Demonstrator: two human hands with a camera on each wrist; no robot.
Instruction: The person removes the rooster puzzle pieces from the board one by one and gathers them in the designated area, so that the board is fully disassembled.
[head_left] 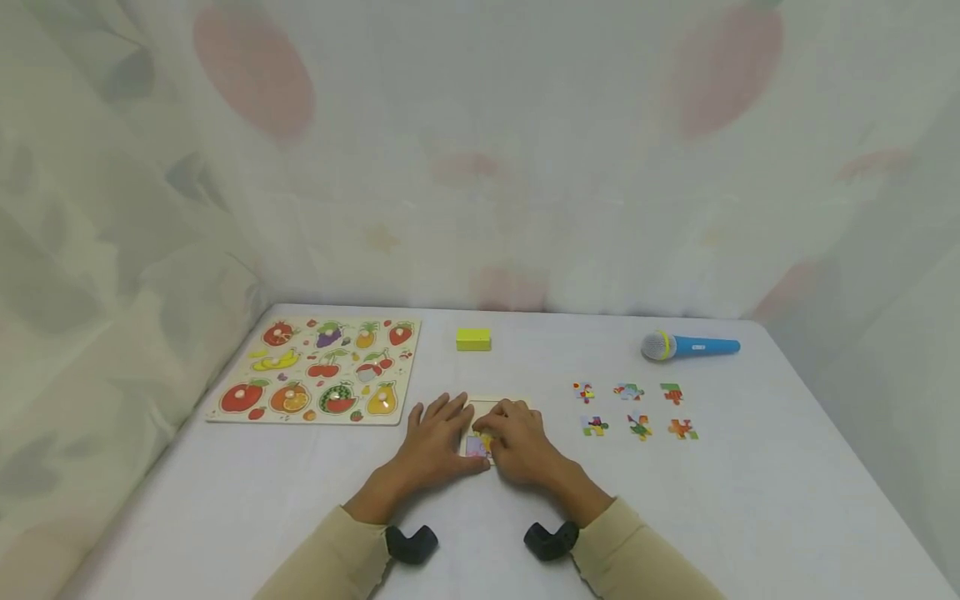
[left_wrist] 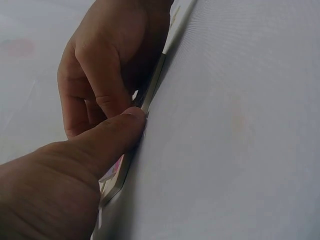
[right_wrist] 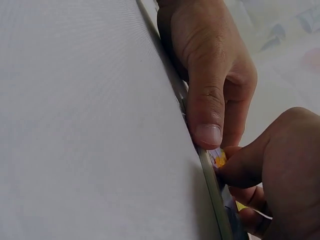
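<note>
1 head view, forward and down over the table point(head_left: 465, 542); 2 close wrist views of the same hands point(head_left: 435, 442) point(head_left: 522, 443)

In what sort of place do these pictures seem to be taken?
Probably an indoor table set up for filming or play, though I cannot be certain. Printed fabric surrounds a white tabletop, which bears a fruit puzzle board, loose jigsaw pieces and a microphone.

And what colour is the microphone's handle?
Mostly blue; the handle shows only in the head view.
</note>
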